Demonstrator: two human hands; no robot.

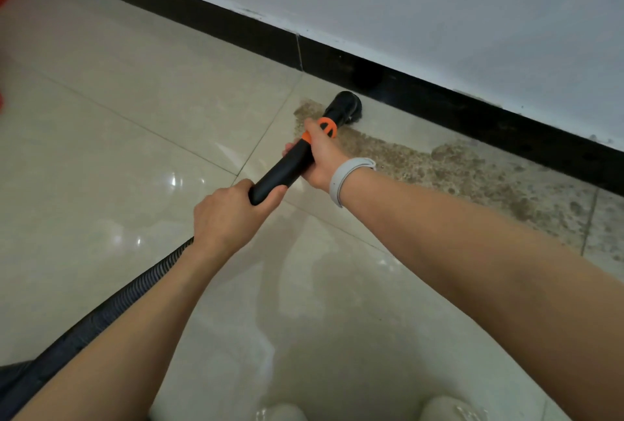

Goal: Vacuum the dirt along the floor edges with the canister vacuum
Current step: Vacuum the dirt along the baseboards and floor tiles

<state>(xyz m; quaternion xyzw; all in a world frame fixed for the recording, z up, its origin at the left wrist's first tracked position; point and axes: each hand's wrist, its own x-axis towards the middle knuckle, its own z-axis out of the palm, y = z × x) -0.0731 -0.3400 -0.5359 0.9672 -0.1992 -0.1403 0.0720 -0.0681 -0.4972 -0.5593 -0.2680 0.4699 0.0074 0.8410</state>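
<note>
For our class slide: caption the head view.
Both hands grip the vacuum wand, nozzle at the dirt beside the baseboard.

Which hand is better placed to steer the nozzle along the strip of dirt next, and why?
The right hand. It grips the wand nearest the nozzle, which sits at the dirt by the baseboard. The left hand holds the rear end by the hose.

soft, even indoor light, fairly bright. small white glare spots shine on the glossy floor tiles [141, 137] at left. faint shadows of the arms fall on the floor. wide-angle bending tilts the baseboard [439, 99]. the corners look slightly blurred.
</note>
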